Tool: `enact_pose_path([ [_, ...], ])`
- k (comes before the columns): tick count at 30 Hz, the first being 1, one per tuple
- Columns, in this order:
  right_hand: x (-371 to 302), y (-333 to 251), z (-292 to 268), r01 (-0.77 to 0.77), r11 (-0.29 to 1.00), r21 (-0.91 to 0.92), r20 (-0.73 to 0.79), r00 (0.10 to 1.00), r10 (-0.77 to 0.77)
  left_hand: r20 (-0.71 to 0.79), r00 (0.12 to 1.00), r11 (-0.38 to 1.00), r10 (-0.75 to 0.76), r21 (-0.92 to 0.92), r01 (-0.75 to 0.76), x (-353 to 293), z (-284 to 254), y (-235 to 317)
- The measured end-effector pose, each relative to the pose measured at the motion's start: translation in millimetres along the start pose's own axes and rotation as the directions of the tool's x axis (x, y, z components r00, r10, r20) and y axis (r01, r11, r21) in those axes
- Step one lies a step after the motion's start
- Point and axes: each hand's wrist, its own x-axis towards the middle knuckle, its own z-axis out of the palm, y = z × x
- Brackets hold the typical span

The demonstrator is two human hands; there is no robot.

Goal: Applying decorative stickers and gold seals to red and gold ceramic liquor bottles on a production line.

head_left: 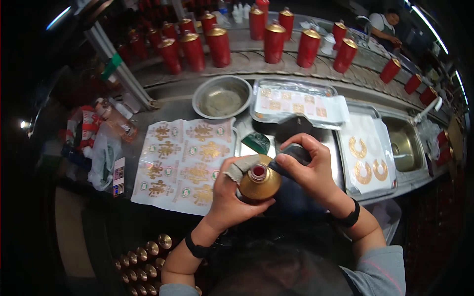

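Observation:
My left hand [226, 200] is wrapped round a gold-shouldered bottle [260, 187], its uncapped neck pointing up toward me. A piece of grey cloth [241, 167] lies between that hand's fingers and the bottle's shoulder. Between thumb and fingers, my right hand [318, 172] pinches a dark grey pad [297, 153] beside the bottle's right side; whether it is cloth or rubber I cannot tell. Just beyond the bottle sits a dark green block [256, 142]. A white sheet of gold decals [170, 170] is spread on the counter to the left.
A metal basin [221, 98] and a tray of decals [296, 106] stand behind my hands. To the right are a tray with gold ring-shaped decals [364, 172] and a sink [405, 143]. Red bottles [217, 47] line the conveyor [247, 61]. Another person [384, 28] works at far right.

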Motion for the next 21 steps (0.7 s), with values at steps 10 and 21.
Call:
enact_pose_path([
  [10,6.4,-5.3,-6.3,-0.075,0.997,0.007,0.041,0.996,0.075,0.480,0.871,0.878,-0.107,-0.365,0.309,5.2,-29.4,-3.2],
  [21,-12.2,-28.8,-5.6,-0.095,0.995,-0.028,0.020,0.995,0.096,-0.161,0.987,1.000,-0.023,0.001,0.024,-15.3,10.1,11.2],
])
